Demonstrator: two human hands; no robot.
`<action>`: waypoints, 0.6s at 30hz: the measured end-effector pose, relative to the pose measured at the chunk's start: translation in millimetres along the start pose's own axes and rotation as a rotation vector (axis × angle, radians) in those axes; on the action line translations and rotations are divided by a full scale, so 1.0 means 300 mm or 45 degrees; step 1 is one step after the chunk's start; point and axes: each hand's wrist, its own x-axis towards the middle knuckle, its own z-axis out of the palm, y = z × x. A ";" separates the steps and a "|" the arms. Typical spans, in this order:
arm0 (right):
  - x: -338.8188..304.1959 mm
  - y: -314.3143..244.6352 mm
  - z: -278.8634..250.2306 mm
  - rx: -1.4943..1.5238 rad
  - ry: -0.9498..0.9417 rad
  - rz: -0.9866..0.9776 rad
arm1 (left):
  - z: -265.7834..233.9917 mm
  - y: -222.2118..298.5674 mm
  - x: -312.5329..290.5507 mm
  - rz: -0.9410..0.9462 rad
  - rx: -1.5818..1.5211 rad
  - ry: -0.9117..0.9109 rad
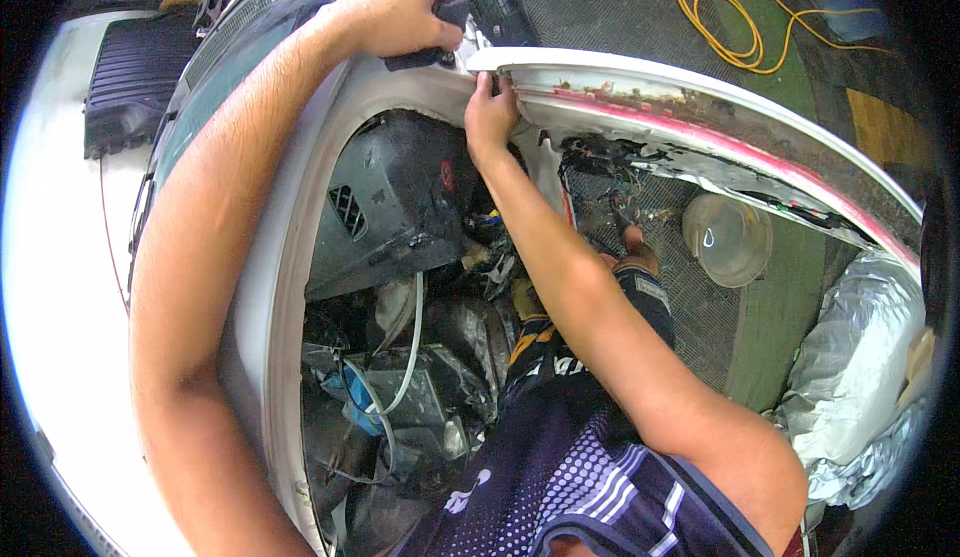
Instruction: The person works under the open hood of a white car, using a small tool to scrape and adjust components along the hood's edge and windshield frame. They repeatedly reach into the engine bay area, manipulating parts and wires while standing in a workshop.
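My left arm reaches over the white door-opening frame (285,247) of a car. At its end, my left hand (400,15) is closed round a dark, block-shaped thing (452,19) beside the front corner of the opening. Just below and to the right, my right hand (490,117) grips the front edge of the open white car door (590,61), with the thumb up against it. Some of its fingers are hidden behind that edge. The door's inner side is bare, with a red stripe, brown stains and loose dark wiring.
Inside the stripped cabin lie a black plastic panel (385,207), a pale hose (415,342) and loose wiring. A clear round tub (728,240) stands on the floor near my foot. Silver wrapped sheeting (860,347) sits at right. A yellow hose (735,57) lies coiled at the far right.
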 end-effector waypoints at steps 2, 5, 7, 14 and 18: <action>-0.004 -0.003 0.017 -0.032 0.056 -0.069 | 0.007 -0.013 0.003 0.035 0.003 0.062; 0.045 -0.008 0.045 -0.227 0.055 0.055 | 0.011 -0.011 0.003 0.080 -0.114 0.153; 0.132 0.065 0.075 -0.185 0.245 -0.027 | -0.014 0.020 0.051 0.092 -0.203 0.154; 0.010 -0.020 0.035 -0.032 0.014 0.093 | -0.019 0.007 -0.001 0.024 -0.335 0.077; 0.007 -0.008 0.025 -0.021 0.033 0.076 | -0.004 0.014 0.000 0.059 -0.321 -0.011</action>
